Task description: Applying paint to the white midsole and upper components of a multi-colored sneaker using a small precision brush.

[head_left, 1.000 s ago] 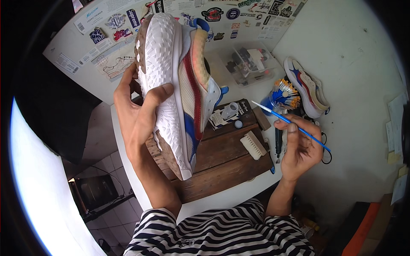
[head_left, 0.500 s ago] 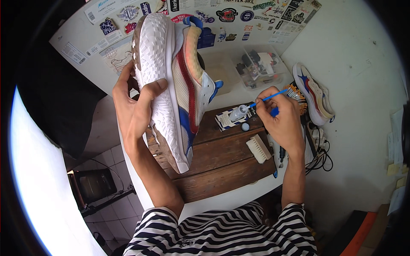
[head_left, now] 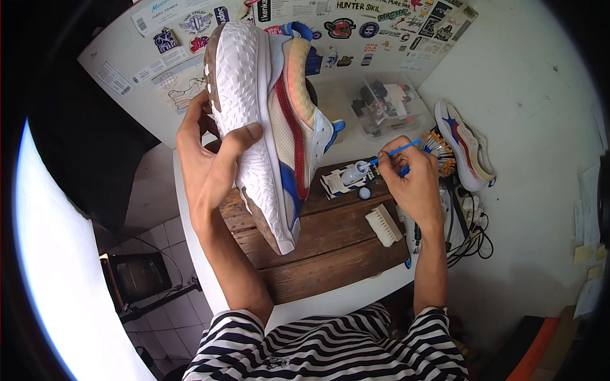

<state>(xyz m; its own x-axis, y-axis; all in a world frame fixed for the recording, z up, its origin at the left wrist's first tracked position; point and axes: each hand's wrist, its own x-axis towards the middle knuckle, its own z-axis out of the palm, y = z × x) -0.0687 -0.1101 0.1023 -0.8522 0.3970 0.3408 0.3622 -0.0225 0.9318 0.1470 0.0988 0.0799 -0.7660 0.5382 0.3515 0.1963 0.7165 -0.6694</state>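
My left hand (head_left: 213, 166) is closed around a sneaker (head_left: 284, 105), thumb pressed on its white textured sidewall. The shoe is held up on its side over the wooden board, heel end upward, with beige mesh, red and blue panels and a yellowish collar lining. Between my right hand's (head_left: 410, 181) pinched fingers is a thin blue-handled paintbrush (head_left: 403, 148). Its tip end is at the mouth of a small bottle (head_left: 353, 173), which lies tilted on a dark and white box (head_left: 332, 185); whether the bristles are inside I cannot tell. A small round cap (head_left: 364, 193) lies beside the bottle.
A scrub brush (head_left: 383, 226) with pale bristles rests on the wooden board (head_left: 318, 244). Beyond stands a clear plastic bin (head_left: 375, 124) of small items. To the right are several paintbrushes (head_left: 440, 151), a second sneaker (head_left: 462, 145) against the wall, and black cables (head_left: 473, 243).
The sneaker and my left hand have shifted slightly to the right. My right hand with the paintbrush has moved a little left and down, closer to the bottle.
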